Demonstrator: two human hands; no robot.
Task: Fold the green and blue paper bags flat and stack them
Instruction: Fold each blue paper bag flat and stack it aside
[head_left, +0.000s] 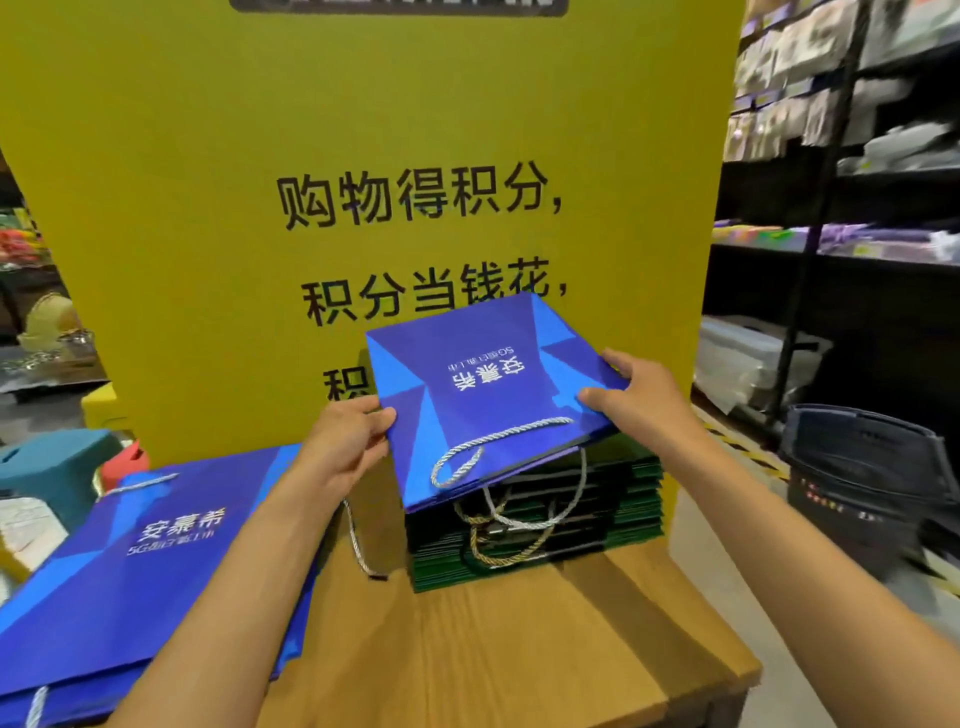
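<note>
Wood bench (519, 660) sits nearest. A blue pile (130, 571) of flat bags lies on its left side, overhanging the edge. Left grip (345, 441) pinches the left edge of the blue bag (483, 384), thumb on top. Right grip (641, 397) pinches the right edge the same way. The bag is folded flat and tilted, far edge up, over the green stack (597, 525) at the back of the bench. Can't tell if it touches the stack. One rope handle lies on the bag's top face. Others hang tangled at the stack front.

Likely step: placing the bag. To do it well: square its corners to the stack, land the near edge first, keep the ropes out from under it, then press flat.

Yellow board (363, 156) stands behind, shelves (857, 156) far right.
</note>
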